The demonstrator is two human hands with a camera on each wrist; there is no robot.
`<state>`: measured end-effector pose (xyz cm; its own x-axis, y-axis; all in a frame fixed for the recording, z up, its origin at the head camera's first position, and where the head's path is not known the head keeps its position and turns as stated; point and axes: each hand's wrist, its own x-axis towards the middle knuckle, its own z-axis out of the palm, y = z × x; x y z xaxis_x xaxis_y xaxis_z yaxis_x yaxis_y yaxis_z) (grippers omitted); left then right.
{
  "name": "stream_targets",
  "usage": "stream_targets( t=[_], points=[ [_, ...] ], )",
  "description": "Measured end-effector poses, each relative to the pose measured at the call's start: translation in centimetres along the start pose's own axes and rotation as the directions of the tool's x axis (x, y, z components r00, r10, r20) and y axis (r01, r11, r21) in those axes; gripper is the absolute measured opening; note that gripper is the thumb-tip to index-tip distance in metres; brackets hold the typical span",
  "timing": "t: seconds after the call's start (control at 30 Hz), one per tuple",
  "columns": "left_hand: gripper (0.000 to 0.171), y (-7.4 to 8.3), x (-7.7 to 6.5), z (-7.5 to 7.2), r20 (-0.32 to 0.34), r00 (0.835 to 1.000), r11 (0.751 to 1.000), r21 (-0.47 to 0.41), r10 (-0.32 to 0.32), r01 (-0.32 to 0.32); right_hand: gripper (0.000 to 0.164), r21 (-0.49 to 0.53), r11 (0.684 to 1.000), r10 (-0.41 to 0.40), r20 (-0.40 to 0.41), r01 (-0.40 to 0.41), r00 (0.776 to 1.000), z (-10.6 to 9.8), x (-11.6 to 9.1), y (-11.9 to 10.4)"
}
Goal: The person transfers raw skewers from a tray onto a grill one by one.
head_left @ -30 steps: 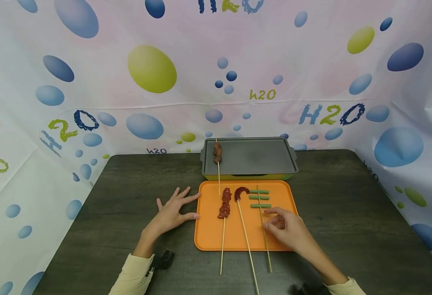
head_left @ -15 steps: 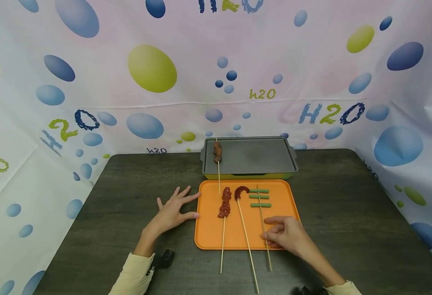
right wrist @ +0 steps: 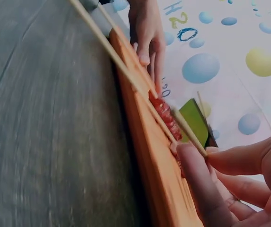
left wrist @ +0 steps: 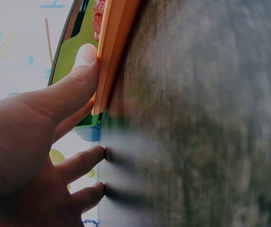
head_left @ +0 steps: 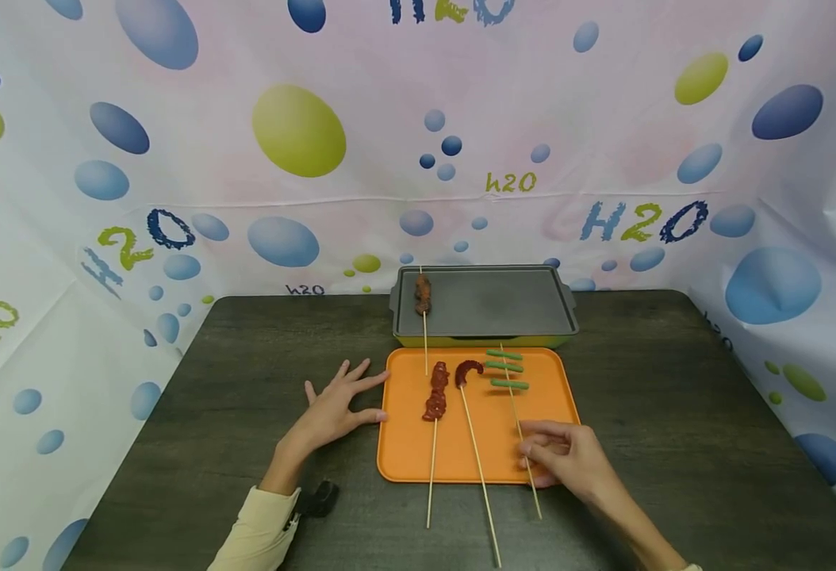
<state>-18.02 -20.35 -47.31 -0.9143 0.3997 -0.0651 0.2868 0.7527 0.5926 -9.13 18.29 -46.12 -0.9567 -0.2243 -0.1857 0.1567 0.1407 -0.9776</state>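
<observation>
The right hand (head_left: 564, 456) pinches the green skewer (head_left: 509, 385) below its middle, over the right of the tray (head_left: 407, 452), where a slack pinch could let it twist into the curved skewer (head_left: 461, 376), the left hand (head_left: 335, 412), fingers spread, touching the tray's edge.

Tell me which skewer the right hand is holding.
The skewer with three green pieces, rightmost of the four. The right hand pinches it; no hand touches the curled skewer, the red chunky skewer or the brown skewer.
</observation>
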Motion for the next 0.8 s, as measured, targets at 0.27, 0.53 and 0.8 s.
stream_targets(
  t=[0.27, 0.53, 0.8],
  points=[
    [0.074, -0.1, 0.0, 0.0, -0.006, 1.0, 1.0, -0.007, 0.008, -0.008, 0.055, 0.045, 0.999, -0.007, 0.009, 0.006, 1.0, 0.4, -0.7, -1.3],
    [0.074, -0.1, 0.0, 0.1, -0.002, 1.0, 1.0, -0.006, 0.007, -0.007, 0.065, 0.131, 0.991, -0.021, 0.091, 0.008, 0.996, 0.4, -0.7, -2.3],
    [0.074, -0.1, 0.0, 0.2, -0.001, 1.0, 1.0, -0.014, 0.001, -0.001, 0.059, 0.127, 0.992, -0.032, 0.045, 0.026, 0.998, 1.1, 1.0, -2.8]
  ],
)
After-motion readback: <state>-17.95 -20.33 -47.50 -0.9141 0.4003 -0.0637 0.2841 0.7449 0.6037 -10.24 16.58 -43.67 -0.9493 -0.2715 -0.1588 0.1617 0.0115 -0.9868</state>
